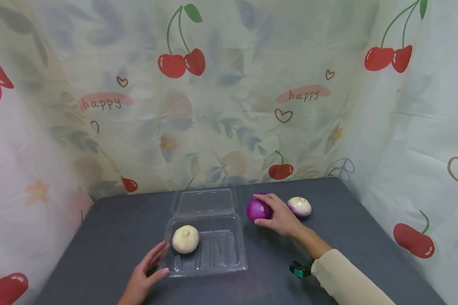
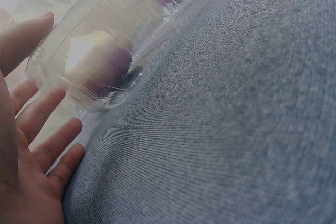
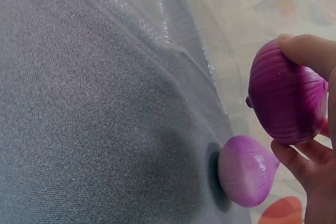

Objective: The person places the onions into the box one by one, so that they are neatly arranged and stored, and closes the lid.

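Observation:
A purple onion (image 1: 256, 210) is in my right hand (image 1: 281, 215), gripped between thumb and fingers. The right wrist view shows the onion (image 3: 283, 95) held up, its rounded side facing the camera. Close behind that hand, a white-and-purple bulb (image 1: 300, 207) lies on the table. At the left edge of a clear plastic clamshell box (image 1: 221, 254), my left hand (image 1: 145, 271) has its fingers spread and fingertips right at the rim. Inside the box's left part sits a cream bulb (image 1: 185, 239); through the plastic in the left wrist view, its side looks purple.
The box's lid (image 1: 205, 201) is folded back towards the rear of the dark grey table (image 1: 118, 237). A cherry-patterned curtain (image 1: 221, 106) closes off the back and both sides. A dark wrist strap (image 1: 300, 269) shows beside the right sleeve (image 1: 345, 275).

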The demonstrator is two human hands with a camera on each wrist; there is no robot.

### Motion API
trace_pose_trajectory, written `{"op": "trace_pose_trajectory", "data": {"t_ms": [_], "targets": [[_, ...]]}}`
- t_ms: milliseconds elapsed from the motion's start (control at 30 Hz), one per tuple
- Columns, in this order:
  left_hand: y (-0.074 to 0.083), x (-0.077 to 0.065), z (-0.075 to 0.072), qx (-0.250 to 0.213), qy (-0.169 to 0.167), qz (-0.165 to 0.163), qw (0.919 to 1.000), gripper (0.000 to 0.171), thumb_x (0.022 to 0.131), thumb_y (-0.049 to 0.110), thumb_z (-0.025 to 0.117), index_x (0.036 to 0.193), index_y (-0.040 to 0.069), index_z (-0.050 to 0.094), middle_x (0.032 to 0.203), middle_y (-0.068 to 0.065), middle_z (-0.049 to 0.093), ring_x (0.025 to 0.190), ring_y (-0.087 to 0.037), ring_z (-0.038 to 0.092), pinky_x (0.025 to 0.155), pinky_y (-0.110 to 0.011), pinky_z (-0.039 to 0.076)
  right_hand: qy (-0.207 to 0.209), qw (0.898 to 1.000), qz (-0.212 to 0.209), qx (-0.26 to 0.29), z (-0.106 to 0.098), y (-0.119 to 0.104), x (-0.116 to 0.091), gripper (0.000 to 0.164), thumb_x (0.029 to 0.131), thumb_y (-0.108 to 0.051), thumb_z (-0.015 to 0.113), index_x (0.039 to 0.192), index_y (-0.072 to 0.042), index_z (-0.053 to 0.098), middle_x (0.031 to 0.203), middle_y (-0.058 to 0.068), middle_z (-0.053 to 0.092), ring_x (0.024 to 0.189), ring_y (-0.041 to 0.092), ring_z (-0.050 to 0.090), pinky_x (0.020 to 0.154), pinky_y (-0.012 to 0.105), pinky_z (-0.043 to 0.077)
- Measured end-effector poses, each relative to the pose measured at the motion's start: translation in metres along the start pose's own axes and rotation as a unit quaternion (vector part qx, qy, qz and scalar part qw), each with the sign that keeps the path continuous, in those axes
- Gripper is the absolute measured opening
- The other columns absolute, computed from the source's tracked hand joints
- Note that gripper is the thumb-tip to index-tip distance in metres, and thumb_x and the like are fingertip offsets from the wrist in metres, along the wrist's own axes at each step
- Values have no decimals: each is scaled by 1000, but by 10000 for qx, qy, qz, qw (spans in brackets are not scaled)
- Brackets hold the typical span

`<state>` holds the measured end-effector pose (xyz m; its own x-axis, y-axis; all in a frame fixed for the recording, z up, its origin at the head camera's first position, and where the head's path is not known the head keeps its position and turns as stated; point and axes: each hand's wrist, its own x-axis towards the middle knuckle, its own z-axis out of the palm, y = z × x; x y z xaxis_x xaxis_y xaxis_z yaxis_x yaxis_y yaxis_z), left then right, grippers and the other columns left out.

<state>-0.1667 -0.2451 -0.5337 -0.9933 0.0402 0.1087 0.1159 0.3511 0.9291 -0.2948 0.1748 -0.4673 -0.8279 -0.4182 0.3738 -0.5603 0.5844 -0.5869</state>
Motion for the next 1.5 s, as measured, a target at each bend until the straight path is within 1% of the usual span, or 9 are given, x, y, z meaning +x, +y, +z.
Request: {"op": "trace_pose_trajectory", "data": {"t_ms": [233,433,600,733,900,1033,1267,1367,1500], "targets": [[1,0,1,-41,-5,-138,9999,60,90,18,71,144,12,46,140,-7,54,122,-7,51,95,-30,43,-26,9999,-116,83,-1,-8,2,66,76,-32,84,135,-21,57,127,7,50,114,29,53,89,50,49],[4,3,1,-74,-22,-465,9989,61,90,22,71,144,13,45,141,-6,53,126,-17,49,98,-36,41,87,9994,-291,170,0,-13,5,65,75,-33,84,132,-15,57,127,6,51,113,27,52,88,48,49],[5,1,1,-72,-13,-373,9993,60,89,20,71,144,13,45,140,-6,54,125,-17,50,98,-35,42,307,9973,-556,356,4,-19,9,66,74,-31,85,130,-10,57,125,6,55,109,24,54,85,45,51],[5,1,1,-66,7,-289,9996,60,89,19,71,143,12,46,140,-7,54,125,-19,50,97,-34,42,378,9962,-601,499,9,-24,11,65,73,-30,86,128,-12,57,122,5,56,104,22,57,83,44,53],[6,3,2,-74,-4,-550,9985,61,90,24,70,144,13,45,141,-7,53,128,-26,48,100,-42,40,405,9960,-710,367,15,-30,13,64,74,-35,84,130,-16,57,125,3,57,111,21,52,85,48,51],[5,3,2,-85,27,-677,9977,61,89,25,71,143,16,46,140,-4,54,128,-24,48,100,-40,40,330,9943,-893,479,19,-35,14,67,77,-36,81,135,-17,55,126,2,56,113,20,51,85,46,51],[4,2,1,-68,36,-408,9991,60,89,22,71,143,13,47,139,-5,55,124,-17,51,97,-35,42,164,9918,-1047,718,26,-41,16,64,78,-33,81,135,-16,57,123,3,54,110,20,52,83,48,51],[4,0,1,-66,35,-190,9998,59,89,19,71,143,12,47,139,-7,55,122,-12,52,96,-32,43,113,9891,-1129,934,30,-44,17,61,78,-29,81,132,-14,58,125,3,53,110,19,52,84,40,53],[2,-1,1,-41,66,45,10000,59,89,16,71,143,11,47,138,-7,56,120,-8,53,94,-30,43,-23,9866,-1078,1222,29,-58,17,59,77,-19,83,128,-5,55,125,8,54,108,22,55,86,36,52]]}}
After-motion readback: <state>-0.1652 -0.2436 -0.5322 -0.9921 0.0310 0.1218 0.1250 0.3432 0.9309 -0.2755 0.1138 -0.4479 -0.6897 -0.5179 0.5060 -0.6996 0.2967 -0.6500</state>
